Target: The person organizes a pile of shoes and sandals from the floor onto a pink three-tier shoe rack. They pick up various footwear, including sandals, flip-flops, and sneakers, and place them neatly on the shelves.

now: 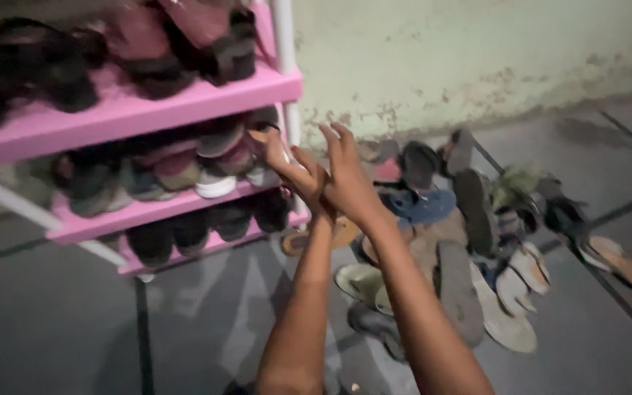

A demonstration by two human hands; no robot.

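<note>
Both forearms are stretched out from the bottom edge of the view toward a pink shoe rack (184,102). Something small and pale, seemingly a sandal (261,139), though blurred, is held in the left hand (287,164) at the end of the middle shelf (140,213). The right hand (345,175) is pressed against the left one, its fingers spread and nothing seen in its grasp. All three shelves are already crowded with dark and pinkish shoes, so much of the stowing seems done. A loose pile of footwear (462,234) is left on the grey tiled floor (53,322) by the stained wall (477,51): slippers, a blue sandal (422,205), soles turned up. Little free space is seen on the middle shelf, which may hinder placing more.
</note>
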